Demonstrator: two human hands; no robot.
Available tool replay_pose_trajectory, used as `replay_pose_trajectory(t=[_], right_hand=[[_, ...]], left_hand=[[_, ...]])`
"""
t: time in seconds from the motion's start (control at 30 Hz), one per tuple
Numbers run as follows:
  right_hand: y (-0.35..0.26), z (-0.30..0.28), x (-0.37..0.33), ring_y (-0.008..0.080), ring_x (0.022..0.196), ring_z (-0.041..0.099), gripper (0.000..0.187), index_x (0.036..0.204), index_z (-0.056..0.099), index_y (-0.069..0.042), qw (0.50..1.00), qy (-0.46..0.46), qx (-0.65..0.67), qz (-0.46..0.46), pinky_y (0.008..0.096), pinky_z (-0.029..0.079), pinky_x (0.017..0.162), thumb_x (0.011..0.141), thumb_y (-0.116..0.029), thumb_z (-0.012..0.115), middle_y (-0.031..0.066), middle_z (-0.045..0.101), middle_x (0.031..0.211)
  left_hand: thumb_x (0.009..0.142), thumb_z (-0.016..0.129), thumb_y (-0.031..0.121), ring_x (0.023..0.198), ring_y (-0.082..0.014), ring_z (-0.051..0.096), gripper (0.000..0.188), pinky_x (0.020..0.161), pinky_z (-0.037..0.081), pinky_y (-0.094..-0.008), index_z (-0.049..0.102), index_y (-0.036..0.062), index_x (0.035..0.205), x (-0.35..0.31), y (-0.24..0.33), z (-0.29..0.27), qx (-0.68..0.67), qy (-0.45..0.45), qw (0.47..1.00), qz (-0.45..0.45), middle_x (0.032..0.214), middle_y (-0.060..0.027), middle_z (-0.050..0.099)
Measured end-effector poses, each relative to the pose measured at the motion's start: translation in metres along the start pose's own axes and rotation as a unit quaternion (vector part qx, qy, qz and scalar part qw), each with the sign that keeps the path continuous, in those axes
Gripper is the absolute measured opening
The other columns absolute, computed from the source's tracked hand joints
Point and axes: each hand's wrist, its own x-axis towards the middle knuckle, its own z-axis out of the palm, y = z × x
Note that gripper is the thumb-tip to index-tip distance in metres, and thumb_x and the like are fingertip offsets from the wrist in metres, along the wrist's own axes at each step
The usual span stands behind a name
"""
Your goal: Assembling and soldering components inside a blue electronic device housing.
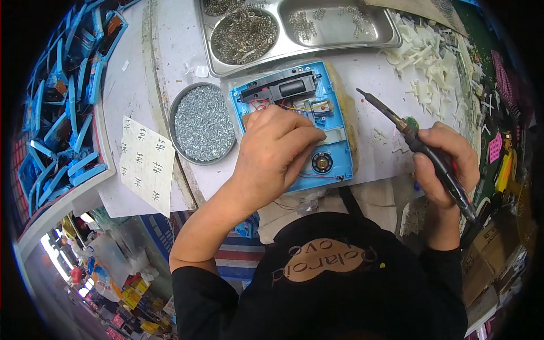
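Note:
A light blue plastic casing (331,165) lies face down with its inside up, holding a black module, thin red and yellow wires and a round speaker (322,163). My left hand (275,144) reaches over its left half. Its thumb and forefinger are closed at a small white plastic piece (334,135) above the speaker; the other fingers curl over the casing and hide part of it. To the right of the casing, my right hand (447,161) grips a slim black electric screwdriver (439,161). Its thin bit points up and left, apart from the casing.
A round dish of small silver screws (204,123) sits left of the casing. Behind stands a steel tray (340,48) with springs. White plastic pieces (425,68) are heaped at the right. Blue casings (71,124) fill the far left. A marked paper sheet (144,164) lies nearby.

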Motion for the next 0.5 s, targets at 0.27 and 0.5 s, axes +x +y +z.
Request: replay_pose_trajectory(t=[0.27,0.5], right_hand=[[-0.008,-0.002,-0.006,0.0206,0.055,0.056,0.032,0.109,0.067,-0.002,0.998,-0.046,0.014,-0.035,0.0308,0.041,0.051,0.081,-0.011,0.08,0.0095,0.063,0.07],[-0.006,0.0,-0.001,0.0162,0.054,0.056,0.028,0.103,0.07,-0.003,0.983,-0.153,0.101,0.029,0.0282,0.041,0.052,0.078,-0.011,0.08,0.0066,0.065,0.072]], left_hand=[[0.072,0.077,0.002,0.088,-0.0258,0.055,0.018,0.081,0.043,-0.0399,0.07,0.0065,0.087,0.0,0.001,0.0,-0.05,0.028,0.998,-0.022,0.114,-0.0078,0.062],[0.07,0.078,-0.003,0.094,-0.0272,0.056,0.02,0.084,0.045,-0.0382,0.071,0.0048,0.087,0.005,0.0,-0.015,-0.045,-0.056,0.997,-0.004,0.116,-0.0096,0.061]])
